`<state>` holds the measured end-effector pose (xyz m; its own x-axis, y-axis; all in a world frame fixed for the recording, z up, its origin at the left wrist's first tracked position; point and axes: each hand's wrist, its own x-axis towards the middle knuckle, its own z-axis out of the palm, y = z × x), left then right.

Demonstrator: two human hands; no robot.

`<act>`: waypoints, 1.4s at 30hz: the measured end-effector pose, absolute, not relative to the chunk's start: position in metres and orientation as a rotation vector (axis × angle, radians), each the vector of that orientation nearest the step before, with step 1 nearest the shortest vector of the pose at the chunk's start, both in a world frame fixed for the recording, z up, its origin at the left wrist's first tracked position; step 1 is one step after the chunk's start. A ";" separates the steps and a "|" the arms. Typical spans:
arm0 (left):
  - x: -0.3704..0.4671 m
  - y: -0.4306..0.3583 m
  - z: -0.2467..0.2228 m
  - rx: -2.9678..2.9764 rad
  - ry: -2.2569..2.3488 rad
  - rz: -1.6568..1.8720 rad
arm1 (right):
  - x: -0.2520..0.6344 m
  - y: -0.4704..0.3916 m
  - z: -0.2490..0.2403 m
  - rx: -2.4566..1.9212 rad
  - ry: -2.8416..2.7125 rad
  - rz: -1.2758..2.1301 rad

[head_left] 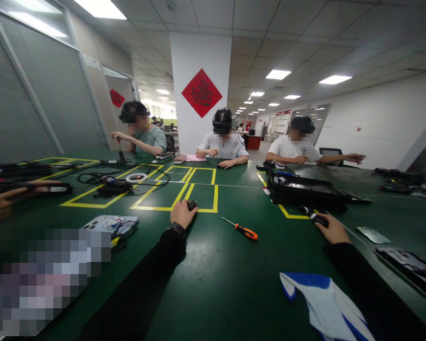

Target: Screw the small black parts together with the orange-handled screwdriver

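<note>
My left hand [183,214], with a dark band at the wrist, rests on the green table [213,265], its fingers wrapped round a small black object [192,205]. Further right, my right hand [332,229] grips a black cylindrical tool [315,216] that points to the upper left, near a yellow tape corner. Between the hands lies an orange and black screwdriver [246,231], its metal shaft pointing to the upper left. A white and blue cloth [328,300] is crumpled in front of my right forearm.
A long black casing [307,189] lies beyond my right hand. Cables [88,178] and a white ring [136,177] are at the back left. Another person's hand [0,206] reaches in at the left edge. Three people sit across the table. Device parts [412,265] lie at the right.
</note>
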<state>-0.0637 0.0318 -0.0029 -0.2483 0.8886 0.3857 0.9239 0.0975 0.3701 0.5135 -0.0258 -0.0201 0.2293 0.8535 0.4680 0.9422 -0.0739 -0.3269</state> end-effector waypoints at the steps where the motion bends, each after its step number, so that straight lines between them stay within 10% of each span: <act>1: -0.063 0.031 -0.002 -1.882 -2.285 -0.845 | 0.513 -0.026 -0.019 -1.948 -1.641 -0.202; 42: -0.058 0.026 0.000 -1.881 -2.250 -0.785 | 0.442 -0.023 0.005 -1.764 -1.774 -0.223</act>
